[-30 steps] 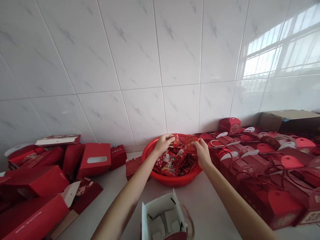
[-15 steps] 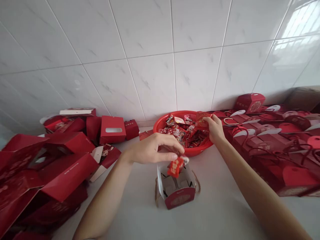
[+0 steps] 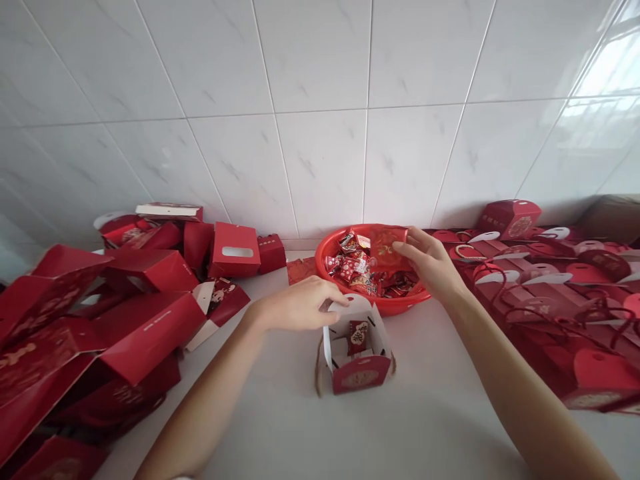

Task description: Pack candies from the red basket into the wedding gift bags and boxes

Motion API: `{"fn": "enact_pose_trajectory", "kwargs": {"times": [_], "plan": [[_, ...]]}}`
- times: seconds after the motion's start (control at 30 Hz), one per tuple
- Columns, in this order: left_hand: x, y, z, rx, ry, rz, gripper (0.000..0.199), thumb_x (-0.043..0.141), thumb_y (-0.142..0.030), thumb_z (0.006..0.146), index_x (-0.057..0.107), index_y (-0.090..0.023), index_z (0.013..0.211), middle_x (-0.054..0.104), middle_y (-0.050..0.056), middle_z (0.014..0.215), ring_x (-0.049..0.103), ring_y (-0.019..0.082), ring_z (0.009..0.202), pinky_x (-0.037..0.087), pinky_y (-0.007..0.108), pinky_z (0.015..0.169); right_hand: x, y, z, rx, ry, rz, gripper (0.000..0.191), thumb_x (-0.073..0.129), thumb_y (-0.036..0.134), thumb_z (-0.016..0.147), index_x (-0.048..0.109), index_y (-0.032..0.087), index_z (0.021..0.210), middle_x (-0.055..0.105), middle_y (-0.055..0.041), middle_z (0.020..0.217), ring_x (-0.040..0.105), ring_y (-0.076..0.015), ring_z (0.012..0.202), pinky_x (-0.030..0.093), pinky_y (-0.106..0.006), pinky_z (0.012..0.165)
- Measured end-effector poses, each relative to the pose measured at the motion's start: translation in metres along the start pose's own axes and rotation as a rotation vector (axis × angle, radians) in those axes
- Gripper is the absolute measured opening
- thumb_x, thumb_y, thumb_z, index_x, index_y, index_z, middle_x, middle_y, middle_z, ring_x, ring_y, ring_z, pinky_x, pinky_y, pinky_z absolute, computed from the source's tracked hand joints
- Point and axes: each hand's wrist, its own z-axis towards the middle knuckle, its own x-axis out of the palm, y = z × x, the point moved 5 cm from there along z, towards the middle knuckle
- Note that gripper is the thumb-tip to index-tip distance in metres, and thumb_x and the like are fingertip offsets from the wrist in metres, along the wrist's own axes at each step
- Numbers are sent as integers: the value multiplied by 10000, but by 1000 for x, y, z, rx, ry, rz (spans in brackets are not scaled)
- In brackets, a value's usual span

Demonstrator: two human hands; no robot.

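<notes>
An open red box [image 3: 361, 375] with white inner walls and twine handles stands on the pale table. Inside it lies a red wrapped candy [image 3: 358, 337]. My left hand [image 3: 305, 305] hovers at the box's left rear flap, thumb and fingers apart, holding nothing. Behind the box, a red plastic basket [image 3: 395, 306] contains many wrapped candies [image 3: 353, 265]. Over the basket's right side, my right hand [image 3: 430, 259] pinches a translucent red packet [image 3: 387, 248] with a gold print.
Red boxes [image 3: 150, 327] are heaped at the left. Rows of red boxes with cord handles [image 3: 545, 293] fill the right side. A flat red packet [image 3: 301, 270] lies left of the basket. A tiled wall [image 3: 325, 173] rises behind.
The candy from my left hand is now in the box, and that hand has let go and drawn slightly left. The red packet in my right hand now shows its flat face over the basket.
</notes>
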Motion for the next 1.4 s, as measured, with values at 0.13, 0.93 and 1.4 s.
{"fn": "enact_pose_trajectory", "kwargs": {"times": [0.13, 0.93, 1.4], "plan": [[0, 6, 5, -15, 71, -1, 317, 603, -162, 781, 756, -192, 1056, 757, 34, 1030, 655, 182, 846, 465, 253, 733, 38, 21, -24, 21, 278, -60, 336, 738, 393, 808, 661, 242, 1099, 731, -37, 1002, 695, -220, 915, 570, -376, 821], [-2, 30, 1, 65, 328, -292, 621, 686, -126, 726, 654, -248, 1334, 579, 56, 1474, 557, 249, 1314, 485, 271, 970, 63, 17, -60, -123, 791, -1015, 116, 603, 174, 913, 713, 207, 927, 722, -31, 872, 633, -174, 745, 417, -265, 631], [-5, 21, -4, 13, 377, -142, 667, 752, -400, 817, 547, -275, 1439, 506, 47, 1540, 470, 260, 1399, 407, 309, 1082, 58, 35, -67, -76, 786, -1072, 207, 663, 274, 909, 684, 239, 1112, 653, -57, 1127, 641, -197, 928, 455, -287, 740]]}}
